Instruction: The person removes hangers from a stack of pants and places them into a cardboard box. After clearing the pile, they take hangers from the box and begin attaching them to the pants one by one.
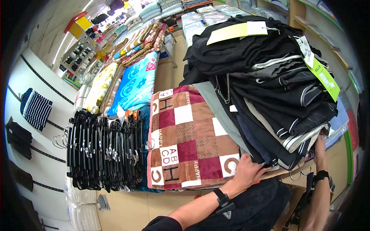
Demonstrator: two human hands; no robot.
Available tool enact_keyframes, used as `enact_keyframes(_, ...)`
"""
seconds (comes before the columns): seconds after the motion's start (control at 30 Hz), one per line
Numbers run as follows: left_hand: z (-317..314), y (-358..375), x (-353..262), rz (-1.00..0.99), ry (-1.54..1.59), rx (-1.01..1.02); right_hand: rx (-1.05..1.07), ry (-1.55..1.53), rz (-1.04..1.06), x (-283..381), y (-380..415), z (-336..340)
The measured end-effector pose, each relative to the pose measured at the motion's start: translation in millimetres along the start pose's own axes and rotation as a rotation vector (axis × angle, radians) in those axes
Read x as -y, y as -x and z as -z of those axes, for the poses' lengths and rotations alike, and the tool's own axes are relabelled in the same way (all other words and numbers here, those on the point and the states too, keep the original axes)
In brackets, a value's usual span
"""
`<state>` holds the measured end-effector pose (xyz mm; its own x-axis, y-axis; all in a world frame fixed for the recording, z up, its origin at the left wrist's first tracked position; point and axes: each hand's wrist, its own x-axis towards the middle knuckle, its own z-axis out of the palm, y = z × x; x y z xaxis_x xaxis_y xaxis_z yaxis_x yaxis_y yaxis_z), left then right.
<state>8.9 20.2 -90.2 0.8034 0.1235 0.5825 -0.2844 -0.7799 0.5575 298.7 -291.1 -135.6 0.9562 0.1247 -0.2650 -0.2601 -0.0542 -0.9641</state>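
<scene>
A tall pile of folded black trousers (266,77), with grey and white-trimmed pieces among them, lies on a patterned brown and maroon blanket (210,134). At the pile's lower front corner my left hand (248,169) has its fingers curled on the dark cloth. My right hand (320,148) is against the pile's right side, its fingertips hidden by the garments. Two metal hanger hooks (296,174) poke out below the pile, between my hands. A yellow-green tag (227,32) rests on top, and another green tag (325,81) hangs down the right side.
A dense row of black hangers (104,150) stands left of the blanket. Behind it lie a blue blanket (137,84) and several other folded blankets. Shelves (327,42) line the right. A dark cloth-covered item (250,208) is below the front edge, near my forearms.
</scene>
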Motion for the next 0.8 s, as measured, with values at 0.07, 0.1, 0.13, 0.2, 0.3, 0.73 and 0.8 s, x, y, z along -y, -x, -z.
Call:
enact_keyframes(0.07, 2, -2, -1, -0.004, 0.002, 0.025, 0.021, -0.046, 0.010, 8, 9, -5)
enact_keyframes(0.1, 4, -3, -2, -0.004, 0.001, 0.009, 0.017, -0.056, 0.020, 11, 13, -8)
enact_keyframes(0.13, 7, -5, -4, -0.006, 0.000, -0.007, 0.013, -0.058, 0.022, 13, 16, -8)
enact_keyframes(0.2, 10, -6, -7, 0.007, 0.017, -0.003, 0.007, 0.001, 0.030, 17, 19, -7)
enact_keyframes(0.3, 7, -4, -5, -0.002, 0.017, -0.015, -0.031, 0.034, 0.001, 44, 45, -28)
enact_keyframes(0.73, 12, -7, -10, -0.154, 0.081, 0.020, -0.170, -0.138, -0.110, 48, 115, -10)
enact_keyframes(0.8, 10, -1, -7, -0.103, 0.025, 0.026, -0.091, -0.116, -0.200, 24, 122, 27)
